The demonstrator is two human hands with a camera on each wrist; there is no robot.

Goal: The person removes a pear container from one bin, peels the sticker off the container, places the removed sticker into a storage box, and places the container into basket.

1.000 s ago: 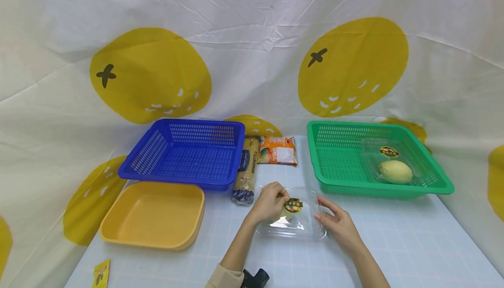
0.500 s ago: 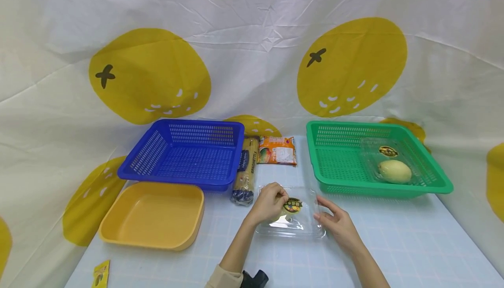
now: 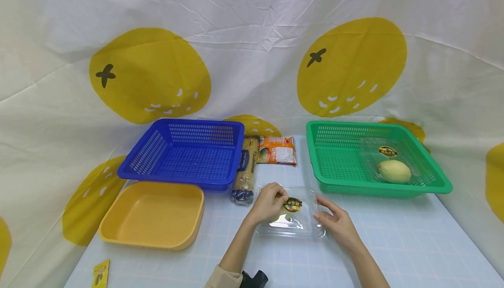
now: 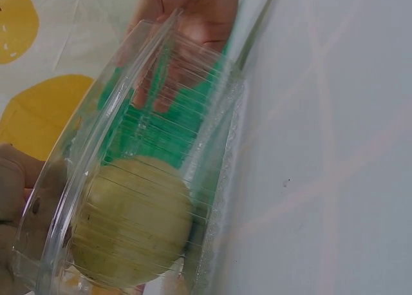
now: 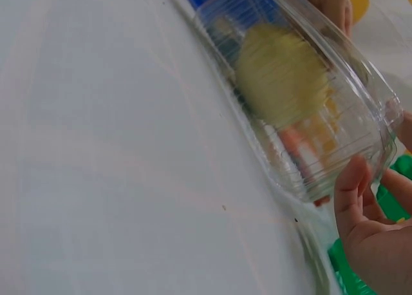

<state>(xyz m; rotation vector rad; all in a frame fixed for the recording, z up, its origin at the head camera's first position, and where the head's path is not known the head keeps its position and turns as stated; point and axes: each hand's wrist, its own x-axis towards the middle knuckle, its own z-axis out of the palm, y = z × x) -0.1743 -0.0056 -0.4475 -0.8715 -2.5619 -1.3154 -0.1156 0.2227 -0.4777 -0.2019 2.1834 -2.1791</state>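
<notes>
A clear plastic clamshell box (image 3: 291,231) lies on the table before me, its lid down, with a dark and gold sticker (image 3: 293,205) on top. Inside it, the left wrist view shows a pale yellow-green melon (image 4: 132,224). The left hand (image 3: 269,202) is over the lid's left half, thumb and index finger pinched together at the sticker's left edge, which they hide. At the box's right side, the right hand (image 3: 338,224) grips the rim. In the right wrist view, its thumb is in front of the corner and its fingers lie behind.
A blue basket (image 3: 189,159), a yellow tub (image 3: 151,218) and a yellow packet (image 3: 101,274) are to the left. Behind the box lie a spaghetti pack (image 3: 247,170) and an orange packet (image 3: 277,150). The green basket (image 3: 338,156) holds another clear box (image 3: 370,148) with a melon (image 3: 394,171).
</notes>
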